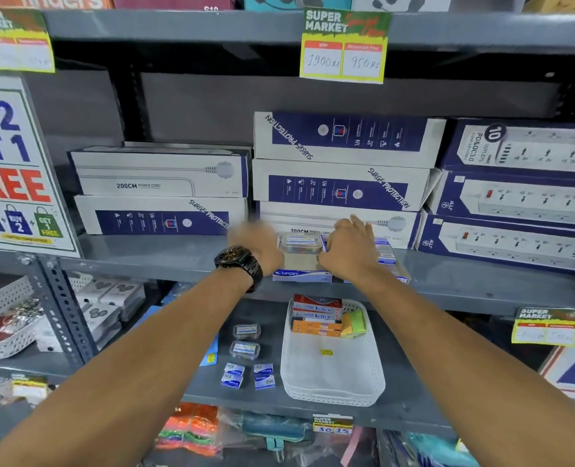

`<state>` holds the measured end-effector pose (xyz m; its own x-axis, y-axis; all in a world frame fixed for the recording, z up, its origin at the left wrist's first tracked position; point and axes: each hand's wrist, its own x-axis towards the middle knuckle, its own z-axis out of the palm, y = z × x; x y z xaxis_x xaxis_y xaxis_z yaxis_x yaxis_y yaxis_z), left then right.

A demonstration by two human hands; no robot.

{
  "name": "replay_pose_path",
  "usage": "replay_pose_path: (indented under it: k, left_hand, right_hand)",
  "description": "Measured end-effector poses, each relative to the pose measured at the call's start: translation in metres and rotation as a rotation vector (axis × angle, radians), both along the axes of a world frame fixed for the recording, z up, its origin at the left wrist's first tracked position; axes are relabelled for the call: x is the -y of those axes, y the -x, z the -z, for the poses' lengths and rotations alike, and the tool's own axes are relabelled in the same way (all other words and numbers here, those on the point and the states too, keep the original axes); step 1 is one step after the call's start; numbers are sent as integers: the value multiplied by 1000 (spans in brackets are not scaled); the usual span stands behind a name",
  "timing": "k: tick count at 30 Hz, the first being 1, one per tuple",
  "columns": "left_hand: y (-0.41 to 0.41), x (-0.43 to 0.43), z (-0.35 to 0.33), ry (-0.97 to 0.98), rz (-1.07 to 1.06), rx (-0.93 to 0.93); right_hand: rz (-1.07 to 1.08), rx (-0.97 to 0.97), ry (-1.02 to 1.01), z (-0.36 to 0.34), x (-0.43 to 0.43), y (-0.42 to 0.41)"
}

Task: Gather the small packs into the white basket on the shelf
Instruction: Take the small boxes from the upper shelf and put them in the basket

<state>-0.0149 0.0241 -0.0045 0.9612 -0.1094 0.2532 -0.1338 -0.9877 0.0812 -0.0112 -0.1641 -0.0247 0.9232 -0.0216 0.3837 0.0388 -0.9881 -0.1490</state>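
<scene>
On the upper shelf, a clear plastic small case (300, 243) rests on a flat Kangaro box (301, 275). My left hand (257, 246), blurred and with a black watch on the wrist, is at the case's left side. My right hand (347, 252) is at its right side, thumb and fingers pinched on a small blue-white pack (325, 245). More blue-white packs (385, 251) lie just right of that hand. The white basket (333, 382) sits on the shelf below, with boxes (316, 316) at its far end. Left of it lie two clear cases (245, 340) and several small blue packs (249, 376).
Stacked power-strip boxes (340, 183) stand right behind my hands, with more at left (159, 190) and right (522, 197). Yellow-green sticky pads (354, 323) sit in the basket. A promo sign (13, 170) and a white basket (3, 318) are at far left. Price tags hang off shelf edges.
</scene>
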Motion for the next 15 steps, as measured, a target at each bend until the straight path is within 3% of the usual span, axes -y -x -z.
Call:
replay_pose_path:
  k: [9,15]
  left_hand:
    - [58,-22,5,192,19,93]
    - [137,-28,20,293,83,106]
  right_hand:
    - [-102,153,-278,-8,0,72]
    - [-159,109,-405,-4,4,160]
